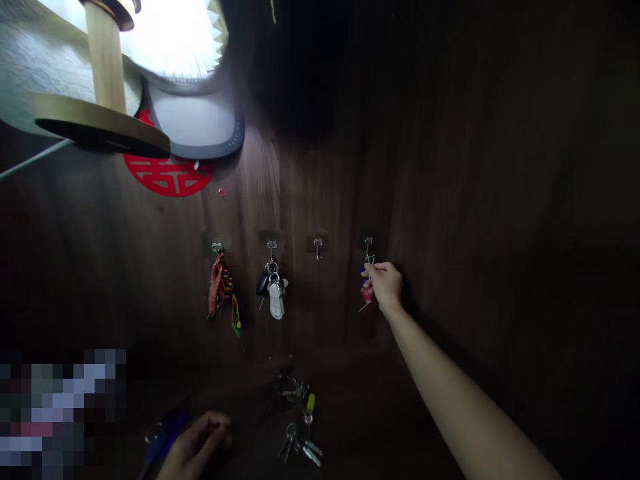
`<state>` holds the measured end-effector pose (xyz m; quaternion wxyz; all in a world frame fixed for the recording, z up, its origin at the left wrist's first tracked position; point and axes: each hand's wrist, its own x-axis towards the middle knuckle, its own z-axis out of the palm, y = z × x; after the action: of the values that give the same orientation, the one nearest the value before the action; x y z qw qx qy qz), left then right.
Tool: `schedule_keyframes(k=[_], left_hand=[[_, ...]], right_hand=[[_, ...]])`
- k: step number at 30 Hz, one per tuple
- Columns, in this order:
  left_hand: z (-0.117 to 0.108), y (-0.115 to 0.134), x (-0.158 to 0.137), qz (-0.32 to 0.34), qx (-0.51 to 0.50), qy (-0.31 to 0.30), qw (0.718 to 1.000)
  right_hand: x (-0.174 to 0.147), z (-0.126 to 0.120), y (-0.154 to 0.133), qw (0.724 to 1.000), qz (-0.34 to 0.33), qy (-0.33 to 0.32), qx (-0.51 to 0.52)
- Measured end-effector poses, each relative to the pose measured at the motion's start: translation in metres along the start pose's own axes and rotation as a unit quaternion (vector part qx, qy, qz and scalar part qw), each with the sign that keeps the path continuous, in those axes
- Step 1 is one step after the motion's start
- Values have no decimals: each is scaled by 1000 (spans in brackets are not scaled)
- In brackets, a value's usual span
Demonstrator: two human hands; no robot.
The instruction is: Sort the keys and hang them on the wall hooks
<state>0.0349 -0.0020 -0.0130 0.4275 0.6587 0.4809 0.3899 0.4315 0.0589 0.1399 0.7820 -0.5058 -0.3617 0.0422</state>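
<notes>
My right hand (384, 283) pinches a bunch of keys (367, 294) with red and blue parts, just under the rightmost wall hook (369, 243). Its metal ring meets the hook's lower end; whether the hook bears it I cannot tell. Low at the left, my left hand (197, 443) has its fingers curled in, and anything inside them is hidden. Beside it is a dark blue object with a metal ring (163, 432). Loose keys (300, 448), one ring with a yellow tag (311, 404), lie on the dark surface between my hands.
A braided red strap with colored cords (215, 290) hangs from the leftmost hook. White and black key fobs (276, 298) hang beside it, then a bare hook (318, 245). Above left are a lit lamp (105, 67), a grey cap (197, 123) and a red round cutout (170, 180).
</notes>
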Motion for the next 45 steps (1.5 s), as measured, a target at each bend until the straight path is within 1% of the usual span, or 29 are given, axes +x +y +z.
schedule_keyframes(k=[8,14,19,27,34,41,43,45], left_hand=[[-2,-6,3,13,25,-16,999],[-3,-5,1,29,14,-13,999],[-3,-3,-1,27,12,-23,999],[-4,3,-5,21,23,-24,999],[-5,6,-7,32,31,-28,999],[-5,3,-8,42,47,-26,998],[-5,3,-7,44,52,-27,997],[-5,2,-7,42,55,-26,997]], right_hand=[[-23,-5,11,1000,-9,1,-6],[-42,-15,34,1000,-14,1,-9],[-63,-26,52,1000,-3,-18,-17],[-109,-39,73,996,26,-82,-29],[-144,-36,72,988,43,-146,-35],[-190,-25,69,971,27,-233,-51],[-204,-24,69,964,20,-257,-72],[-214,-25,68,950,1,-291,-109]])
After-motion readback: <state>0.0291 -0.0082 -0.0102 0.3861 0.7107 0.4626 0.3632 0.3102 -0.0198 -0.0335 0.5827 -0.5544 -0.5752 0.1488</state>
